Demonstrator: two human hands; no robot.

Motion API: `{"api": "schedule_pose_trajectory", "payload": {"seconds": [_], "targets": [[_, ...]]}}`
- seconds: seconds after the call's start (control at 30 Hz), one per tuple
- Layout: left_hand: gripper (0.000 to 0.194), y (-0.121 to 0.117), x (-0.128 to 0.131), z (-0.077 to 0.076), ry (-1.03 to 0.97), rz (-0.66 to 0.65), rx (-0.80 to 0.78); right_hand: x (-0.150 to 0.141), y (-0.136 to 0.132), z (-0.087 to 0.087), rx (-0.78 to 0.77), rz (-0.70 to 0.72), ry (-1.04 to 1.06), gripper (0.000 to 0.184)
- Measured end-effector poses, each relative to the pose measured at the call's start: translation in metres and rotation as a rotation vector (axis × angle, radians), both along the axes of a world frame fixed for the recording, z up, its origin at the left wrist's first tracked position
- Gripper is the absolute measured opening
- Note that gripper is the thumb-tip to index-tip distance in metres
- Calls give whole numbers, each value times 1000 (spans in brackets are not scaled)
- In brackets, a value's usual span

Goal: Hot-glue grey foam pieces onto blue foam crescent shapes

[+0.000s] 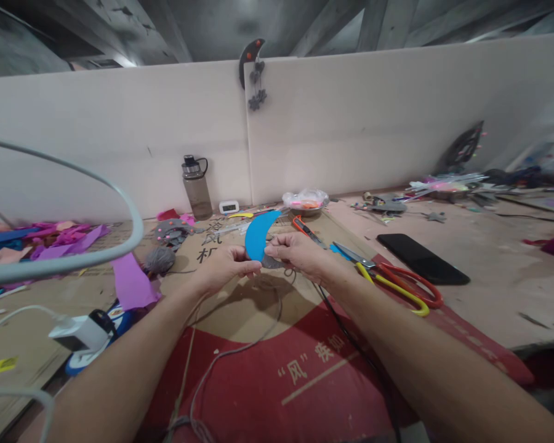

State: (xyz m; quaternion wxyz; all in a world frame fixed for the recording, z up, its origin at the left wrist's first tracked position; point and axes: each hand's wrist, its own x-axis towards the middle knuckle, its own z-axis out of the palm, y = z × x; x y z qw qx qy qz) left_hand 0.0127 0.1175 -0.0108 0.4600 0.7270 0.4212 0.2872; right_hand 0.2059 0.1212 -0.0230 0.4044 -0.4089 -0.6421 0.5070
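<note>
Head view: the crescent [257, 237] is above the cardboard [244, 317], long axis rising and leaning right. Both grips pinch it, equally near: left hand [228, 266] at its lower left edge, right hand [298, 251] at its inner curve.

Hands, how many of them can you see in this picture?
2: the left hand at the lower left of the blue crescent, the right hand at its lower right. No others show.

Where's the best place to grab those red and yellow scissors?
Probably take the scissors by their looped handles, reaching from the near right with your right hand once it lets go of the blue crescent: the loops lie toward you and rightward, while the blades point away to the left.
</note>
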Motion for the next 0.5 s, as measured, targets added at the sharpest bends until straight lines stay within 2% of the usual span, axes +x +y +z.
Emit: {"api": "schedule_pose_trajectory", "payload": {"seconds": [0.1,0.2,0.27,0.33,0.4,0.5], "targets": [[26,1,-1,0,-24,12,-27,-1,-1,1,18,-50,-1,29],[35,3,-1,-3,-84,48,-132,-1,-2,6,98,-184,-54,24],[38,3,1,-5,-143,71,-203,-1,-5,9,270,-293,-166,18],[39,2,4,-6,-258,77,-280,-2,-9,11,510,-372,-309,13],[43,0,7,-6,-411,76,-403,-4,-13,10,728,-389,-434,10],[57,-4,8,-3,-587,79,-615,-7,-18,5,958,-346,-591,15]]}}
